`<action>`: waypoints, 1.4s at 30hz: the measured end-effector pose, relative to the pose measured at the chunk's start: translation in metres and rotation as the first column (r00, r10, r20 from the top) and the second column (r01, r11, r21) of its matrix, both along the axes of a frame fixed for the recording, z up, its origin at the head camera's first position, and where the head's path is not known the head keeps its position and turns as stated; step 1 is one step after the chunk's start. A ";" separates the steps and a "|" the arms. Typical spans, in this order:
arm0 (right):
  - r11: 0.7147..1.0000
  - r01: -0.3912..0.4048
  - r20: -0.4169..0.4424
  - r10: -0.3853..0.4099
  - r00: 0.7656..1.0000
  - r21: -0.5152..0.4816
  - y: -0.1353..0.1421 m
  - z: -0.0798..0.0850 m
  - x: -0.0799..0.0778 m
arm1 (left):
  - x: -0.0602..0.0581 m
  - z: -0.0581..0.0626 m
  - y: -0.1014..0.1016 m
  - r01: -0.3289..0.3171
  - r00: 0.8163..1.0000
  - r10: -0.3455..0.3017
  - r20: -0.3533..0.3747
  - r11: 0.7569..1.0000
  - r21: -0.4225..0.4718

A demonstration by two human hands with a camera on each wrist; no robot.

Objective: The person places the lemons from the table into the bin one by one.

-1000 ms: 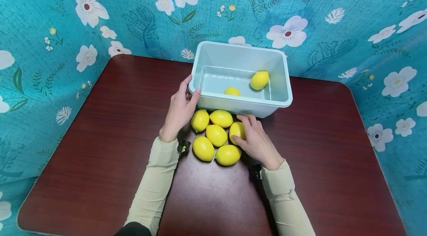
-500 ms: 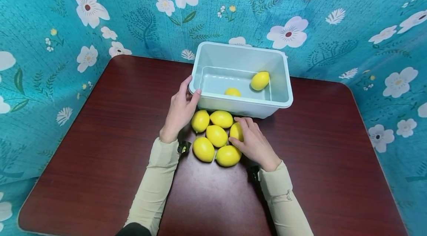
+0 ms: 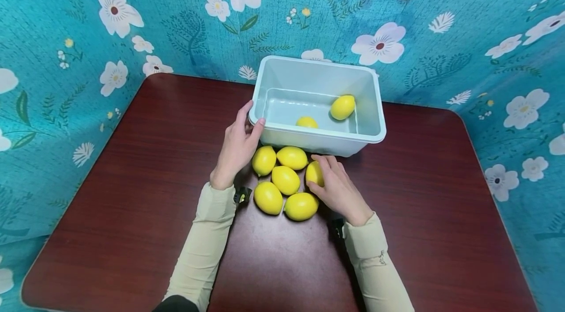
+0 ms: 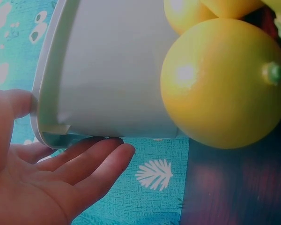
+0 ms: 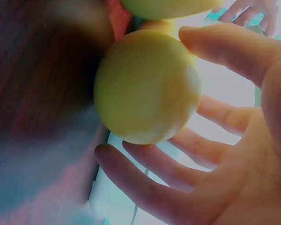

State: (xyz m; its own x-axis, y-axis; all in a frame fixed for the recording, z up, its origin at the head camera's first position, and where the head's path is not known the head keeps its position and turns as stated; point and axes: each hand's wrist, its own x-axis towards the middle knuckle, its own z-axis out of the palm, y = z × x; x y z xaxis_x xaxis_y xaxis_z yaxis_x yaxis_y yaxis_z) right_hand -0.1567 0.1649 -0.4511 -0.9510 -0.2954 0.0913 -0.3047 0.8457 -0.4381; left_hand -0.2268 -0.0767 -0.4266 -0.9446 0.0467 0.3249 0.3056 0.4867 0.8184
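My left hand (image 3: 238, 144) holds the near left corner of a light blue plastic bin (image 3: 315, 136), thumb at the front rim and fingers along the left side. In the left wrist view, that hand (image 4: 61, 178) shows its thumb against the rim. My right hand (image 3: 342, 187) is around a yellow lemon (image 3: 313, 174) just in front of the bin. Seen from the right wrist, thumb and fingers of the hand (image 5: 225, 154) curve about this lemon (image 5: 147, 89). Several other lemons (image 3: 286, 180) lie clustered to its left.
Inside the bin are two lemons: one toward the right (image 3: 343, 107), the other partly hidden behind the front wall (image 3: 307, 121). Everything stands on a dark red-brown table (image 3: 132, 179). A turquoise flowered cloth (image 3: 300, 3) hangs behind the bin and along both sides.
My right hand first shifted slightly left and down. The lemon in it has since moved a little right, away from the middle lemon. The left hand and bin have stayed in place.
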 end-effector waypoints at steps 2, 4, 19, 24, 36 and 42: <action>1.000 0.004 -0.003 -0.004 1.000 -0.006 0.002 0.000 0.000 | 0.000 0.000 0.000 0.001 1.000 -0.001 0.006 1.000 0.004; 1.000 0.008 0.004 -0.008 1.000 -0.009 0.005 0.001 -0.001 | 0.001 0.000 0.000 0.003 1.000 -0.003 0.013 1.000 0.009; 0.999 0.019 0.125 -0.024 0.992 0.042 0.027 0.006 0.000 | 0.001 0.000 -0.001 -0.001 1.000 0.001 0.031 1.000 0.003; 0.999 0.022 0.149 -0.028 0.988 0.043 0.026 0.005 0.000 | 0.001 0.000 -0.001 -0.002 1.000 0.002 0.028 1.000 0.005; 0.998 0.026 0.097 -0.030 0.995 0.048 0.027 -0.001 0.000 | 0.000 0.000 0.000 0.004 1.000 -0.004 0.025 1.000 0.009; 0.998 0.016 0.069 -0.020 0.997 0.057 0.026 -0.002 0.000 | 0.000 -0.001 0.000 0.004 1.000 -0.004 0.019 1.000 0.012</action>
State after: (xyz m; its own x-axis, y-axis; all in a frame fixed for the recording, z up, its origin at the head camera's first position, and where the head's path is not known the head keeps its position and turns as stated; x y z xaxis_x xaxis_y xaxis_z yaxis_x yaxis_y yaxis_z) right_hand -0.1562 0.1913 -0.4536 -0.9598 -0.2806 0.0081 -0.2592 0.8748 -0.4092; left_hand -0.2269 -0.0765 -0.4279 -0.9503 0.0470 0.3078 0.2923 0.4757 0.8296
